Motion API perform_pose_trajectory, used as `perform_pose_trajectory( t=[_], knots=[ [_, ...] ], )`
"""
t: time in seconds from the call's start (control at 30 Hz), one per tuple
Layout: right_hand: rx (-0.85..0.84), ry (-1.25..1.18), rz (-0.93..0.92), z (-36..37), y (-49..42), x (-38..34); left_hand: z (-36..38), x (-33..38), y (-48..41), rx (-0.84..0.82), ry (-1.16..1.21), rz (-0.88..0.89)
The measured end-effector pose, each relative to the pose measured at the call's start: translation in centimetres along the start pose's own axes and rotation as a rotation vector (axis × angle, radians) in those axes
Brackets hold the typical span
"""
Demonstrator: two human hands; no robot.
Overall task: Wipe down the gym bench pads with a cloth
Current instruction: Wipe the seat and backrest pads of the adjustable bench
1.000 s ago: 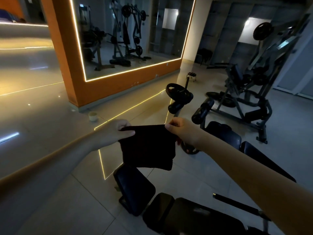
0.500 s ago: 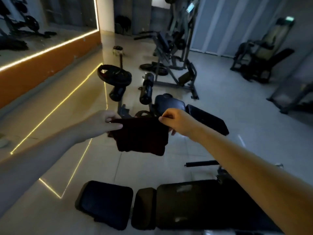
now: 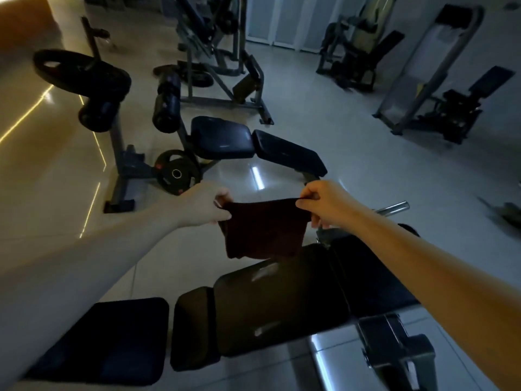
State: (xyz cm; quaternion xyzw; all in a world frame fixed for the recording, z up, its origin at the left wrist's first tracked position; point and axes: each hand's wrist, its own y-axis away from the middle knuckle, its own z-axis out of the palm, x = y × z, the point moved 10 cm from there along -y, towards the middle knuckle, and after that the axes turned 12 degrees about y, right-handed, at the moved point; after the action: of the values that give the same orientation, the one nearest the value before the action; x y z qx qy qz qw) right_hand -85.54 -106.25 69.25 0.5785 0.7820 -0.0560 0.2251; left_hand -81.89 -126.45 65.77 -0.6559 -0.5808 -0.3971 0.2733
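The glossy tiled floor [image 3: 366, 131] takes up most of the dim view. Across the bottom lies the near bench: its long pad [image 3: 282, 306] runs rightward under the right forearm, which hides that end, and left of it sit a narrow pad [image 3: 194, 325] and a square pad [image 3: 112, 342], the last almost black and partly covered by the left arm. Beyond stands a second bench [image 3: 222, 139], and behind it machines [image 3: 214, 52] cut off by the top edge, too dark to read in detail. A weight plate [image 3: 177, 174] leans at the second bench's foot. A chrome bar [image 3: 392, 207] pokes out past the right wrist.

The dark cloth [image 3: 262, 230] hangs spread in the air between the hands, its lower edge overlapping the long pad's far rim; whether it touches cannot be told. The left hand [image 3: 201, 206] pinches its top left corner and the right hand [image 3: 324, 203] pinches the top right, fingers curled on the fabric.

Against half a second ago, the view has swung right and down, the lit orange wall has left the frame, and the cloth, then held over bare floor, is now above the near bench; both pinches are unchanged
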Motion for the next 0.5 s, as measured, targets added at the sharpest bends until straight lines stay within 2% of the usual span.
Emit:
perform_pose_trajectory(
  t=[0.13, 0.3, 0.4, 0.5],
  knots=[
    [0.068, -0.148, 0.108, 4.1, -0.9, 7.7, 6.5, -3.9, -4.4, 0.171, -0.06, 0.14],
    [0.359, -0.064, 0.062, 4.3, -2.1, 13.8, 12.3, -5.0, -7.0, 0.369, 0.017, 0.351],
    [0.426, 0.116, -0.005, 5.0, -0.5, 15.5, 17.0, -5.8, -6.7, 0.312, 0.074, 0.448],
    [0.342, 0.302, -0.039, 7.9, 2.3, 17.9, 22.7, -7.2, -4.9, 0.139, 0.049, 0.564]
  ],
)
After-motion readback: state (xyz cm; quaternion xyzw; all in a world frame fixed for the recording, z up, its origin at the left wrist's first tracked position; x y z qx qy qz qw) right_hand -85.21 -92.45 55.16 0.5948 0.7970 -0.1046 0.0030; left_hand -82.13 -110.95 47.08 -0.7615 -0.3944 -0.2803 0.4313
